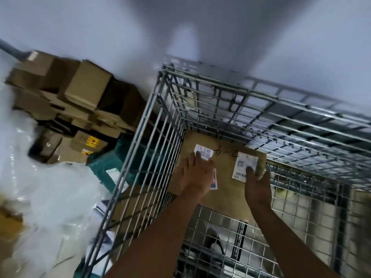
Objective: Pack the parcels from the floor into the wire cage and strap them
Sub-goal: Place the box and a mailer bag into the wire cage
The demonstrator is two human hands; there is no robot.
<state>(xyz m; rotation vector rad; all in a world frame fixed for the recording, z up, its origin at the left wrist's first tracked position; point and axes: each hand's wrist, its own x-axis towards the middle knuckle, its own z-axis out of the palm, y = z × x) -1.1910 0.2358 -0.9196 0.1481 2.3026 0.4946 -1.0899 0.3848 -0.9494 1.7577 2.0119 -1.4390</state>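
A flat brown cardboard parcel [224,157] with white labels lies inside the wire cage [144,137], pushed into its far left corner. My left hand [197,173] rests flat on the parcel's top near a barcode label, fingers spread. My right hand [258,185] touches the parcel's right side by the QR label, fingers straight, thumb on top. Both forearms reach down into the cage from above.
Brown boxes [80,93] are stacked outside the cage to the left, with a teal parcel [108,163] leaning against the cage wall. Clear plastic wrap [40,187] fills the lower left. The cage's mesh bottom [241,227] shows below the parcel. A white wall stands behind.
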